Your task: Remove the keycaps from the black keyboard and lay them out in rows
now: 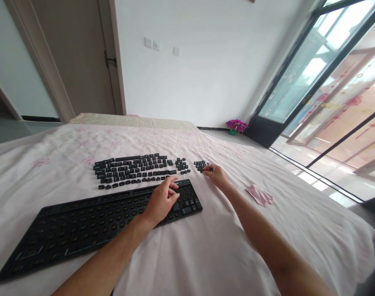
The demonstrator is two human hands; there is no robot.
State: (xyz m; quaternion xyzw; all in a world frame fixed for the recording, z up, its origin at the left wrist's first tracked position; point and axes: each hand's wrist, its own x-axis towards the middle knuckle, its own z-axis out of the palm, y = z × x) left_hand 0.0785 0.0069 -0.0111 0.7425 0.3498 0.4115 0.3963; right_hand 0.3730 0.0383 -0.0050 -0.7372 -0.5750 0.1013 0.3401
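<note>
A black keyboard base [82, 226] with most of its keycaps removed lies on a white bed sheet [205, 246]. Beyond it, loose black keycaps [132, 169] are laid out in rows, with a smaller cluster [181, 164] and a small pile [200, 165] to their right. My left hand [162, 201] rests on the right end of the keyboard, where several keys remain fitted, fingers curled over its top edge. My right hand [216, 174] reaches to the small pile and pinches a black keycap [207, 167] at its fingertips.
A pink cloth [259, 195] lies on the sheet to the right of my right arm. A pot of purple flowers [236, 126] stands on the floor by the glass door [313, 82]. A wooden door [76, 57] is at the back left.
</note>
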